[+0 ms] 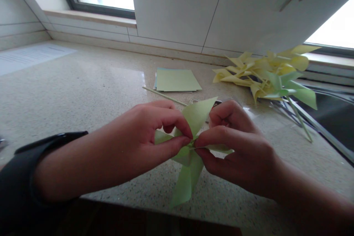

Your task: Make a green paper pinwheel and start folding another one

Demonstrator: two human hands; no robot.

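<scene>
A pale green paper pinwheel (184,186) is between my two hands, over the front edge of the counter. My left hand (159,132) pinches its centre between thumb and forefinger. From the other side my right hand (238,147) also has thumb and forefinger closed at the centre, on a paper tip; whether it holds a small fastener too is hidden. The pinwheel's blades stick out above, below and to both sides of my fingers. Just behind my hands a thin pale green stick (163,95) lies on the counter.
A stack of coloured paper squares (178,80) lies behind the stick. Several yellow pinwheels (243,68) and a finished green pinwheel (297,88) rest at the right, beside a dark sink (329,118). A printed sheet (33,57) lies at the far left.
</scene>
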